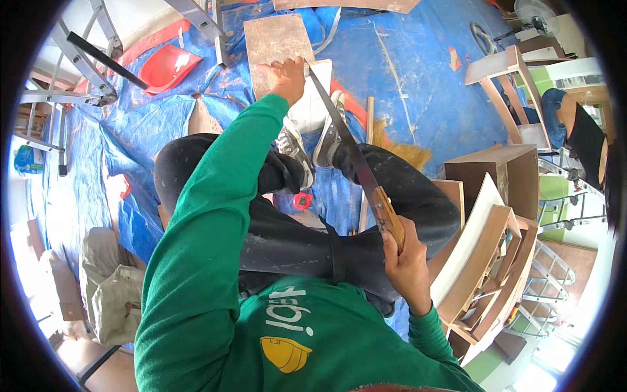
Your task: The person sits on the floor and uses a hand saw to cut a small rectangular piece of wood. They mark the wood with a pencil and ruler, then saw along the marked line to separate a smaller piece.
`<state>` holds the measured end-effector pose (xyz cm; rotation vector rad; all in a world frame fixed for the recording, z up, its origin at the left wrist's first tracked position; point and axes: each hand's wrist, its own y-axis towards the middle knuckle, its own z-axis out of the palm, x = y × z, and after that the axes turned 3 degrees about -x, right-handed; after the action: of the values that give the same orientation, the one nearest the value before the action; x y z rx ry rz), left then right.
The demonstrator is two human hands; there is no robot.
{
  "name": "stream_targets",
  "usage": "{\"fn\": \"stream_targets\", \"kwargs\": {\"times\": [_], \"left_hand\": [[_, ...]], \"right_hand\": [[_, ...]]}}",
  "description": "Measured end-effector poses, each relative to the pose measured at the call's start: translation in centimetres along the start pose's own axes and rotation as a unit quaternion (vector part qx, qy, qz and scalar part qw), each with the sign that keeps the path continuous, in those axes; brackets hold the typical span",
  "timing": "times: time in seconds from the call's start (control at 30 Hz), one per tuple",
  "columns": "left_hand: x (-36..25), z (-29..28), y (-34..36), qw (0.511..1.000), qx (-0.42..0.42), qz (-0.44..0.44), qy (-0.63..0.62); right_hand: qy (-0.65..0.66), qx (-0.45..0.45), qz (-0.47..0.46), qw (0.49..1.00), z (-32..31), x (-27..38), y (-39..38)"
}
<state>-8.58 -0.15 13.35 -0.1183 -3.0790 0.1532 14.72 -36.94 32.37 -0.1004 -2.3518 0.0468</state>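
Note:
In my right hand (405, 258) is the wooden handle of a handsaw (356, 157), fingers wrapped round it. The long dark blade slants away to the upper left, over my lap and shoes. At its far tip my left hand (285, 80) is closed, with the arm stretched out. The fingers' undersides are hidden, so I cannot tell whether they grip the blade's tip or the board there. Under and beyond that hand lies a worn brown board (277, 40). A white panel (313, 114) shows beside it, partly behind the blade.
A blue tarp (431, 72) covers the floor. Ladders (88, 65) and a red dustpan (171, 68) are at the left. A red tape measure (302, 200) lies between my legs, a broom (398, 147) beyond my knee. Wooden drawer frames (490, 268) and a brown box (499, 166) crowd the right.

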Motion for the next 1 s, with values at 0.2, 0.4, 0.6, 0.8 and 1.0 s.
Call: {"fn": "stream_targets", "kwargs": {"times": [0.2,0.4,0.6,0.8,1.0], "left_hand": [[-2.5,-1.1,0.1,0.998,-0.029,0.034,0.043],[-0.6,-0.3,0.0,0.998,-0.048,0.033,0.002],[-0.2,0.2,-0.9,0.998,-0.055,0.032,-0.011],[-1.6,-0.9,0.4,0.996,-0.064,0.062,-0.019],[0.2,-0.1,-0.3,0.997,-0.051,0.035,-0.036]], "right_hand": [[0.003,-0.090,-0.124,0.988,12.6,-6.3,18.0],[-0.011,-0.021,-0.066,0.998,8.2,-2.5,14.3],[-0.008,-0.011,-0.007,1.000,-1.0,-0.2,-0.4],[0.012,-0.110,-0.122,0.986,13.3,-5.7,20.3],[-0.005,-0.014,-0.063,0.998,7.9,-2.9,13.1]]}}
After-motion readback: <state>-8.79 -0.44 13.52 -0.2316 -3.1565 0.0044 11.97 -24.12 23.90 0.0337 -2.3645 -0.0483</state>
